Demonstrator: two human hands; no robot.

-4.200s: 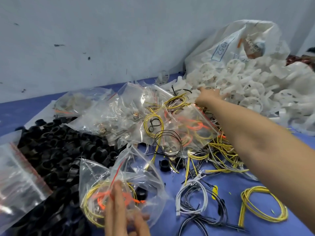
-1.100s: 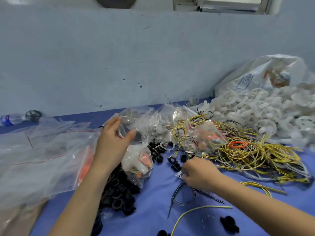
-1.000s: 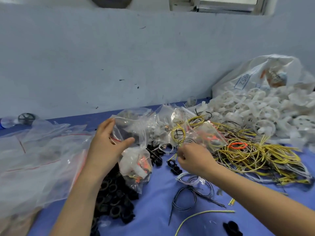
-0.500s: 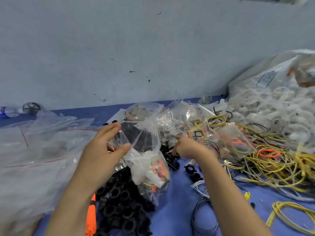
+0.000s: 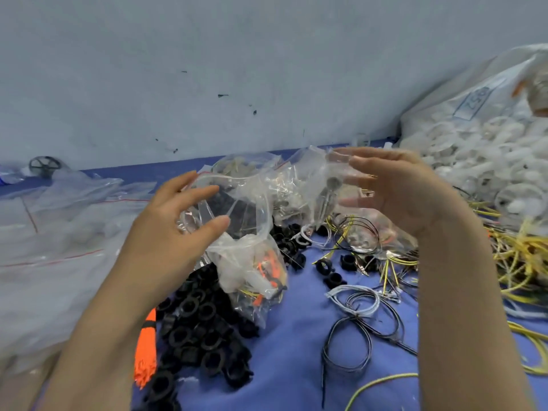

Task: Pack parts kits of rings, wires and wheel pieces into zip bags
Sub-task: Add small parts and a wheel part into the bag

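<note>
- The left hand [image 5: 166, 238] is raised above the blue surface [image 5: 296, 345]; its grip is clamped on the mouth of a clear zip bag [image 5: 246, 229], thumb in front and fingers behind.
- The bag hangs over the heap of black rings [image 5: 201, 327], with orange and yellow wire bunched in its bottom.
- The right hand [image 5: 397, 191] is level with the bag's mouth, fingers stretched toward it and thumb apart below. Blur and clear film hide whether its grip pinches anything.
- White wheel pieces [image 5: 480, 161] are piled far right, with yellow wires [image 5: 519, 256] in front of them.
- Empty bags [image 5: 59, 232] lie to the left.
</note>
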